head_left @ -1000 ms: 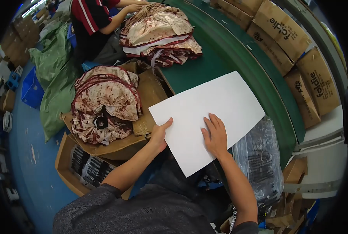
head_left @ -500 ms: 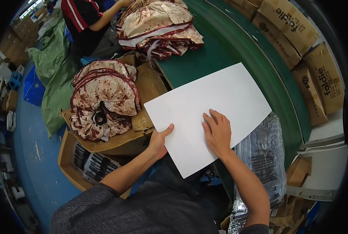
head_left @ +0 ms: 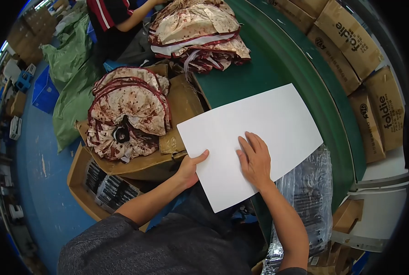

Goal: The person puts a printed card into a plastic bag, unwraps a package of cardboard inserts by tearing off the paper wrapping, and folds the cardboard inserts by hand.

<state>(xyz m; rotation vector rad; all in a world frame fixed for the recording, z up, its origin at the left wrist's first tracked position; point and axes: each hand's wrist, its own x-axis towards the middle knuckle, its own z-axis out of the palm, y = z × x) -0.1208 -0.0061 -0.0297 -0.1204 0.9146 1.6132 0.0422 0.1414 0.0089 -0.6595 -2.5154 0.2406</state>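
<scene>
A large white sheet of paper or thin card (head_left: pixel 282 123) lies in front of me, tilted, over the corner of the green table (head_left: pixel 227 85). My left hand (head_left: pixel 189 169) grips its left edge, thumb on top and the other fingers hidden beneath. Flat on the sheet's middle rests my right hand (head_left: pixel 256 160), its fingers stretched and slightly apart. Beside the sheet's lower right edge is a stack of clear plastic-wrapped dark items (head_left: pixel 307 197). To the left, a bundle of red-trimmed, stained-looking cloth (head_left: pixel 135 107) sits in an open cardboard box (head_left: pixel 181 98).
More such cloth (head_left: pixel 200 34) is heaped on the table, near a co-worker's arm (head_left: pixel 138 16). Cardboard cartons (head_left: pixel 349 34) line the right side. On the left are a lower box (head_left: pixel 78 176) of dark packaged items, a green sack (head_left: pixel 69 78) and a blue bin (head_left: pixel 46 94).
The view has shifted slightly, so the surroundings appear a little further right. Both hands keep about the same places on the white sheet.
</scene>
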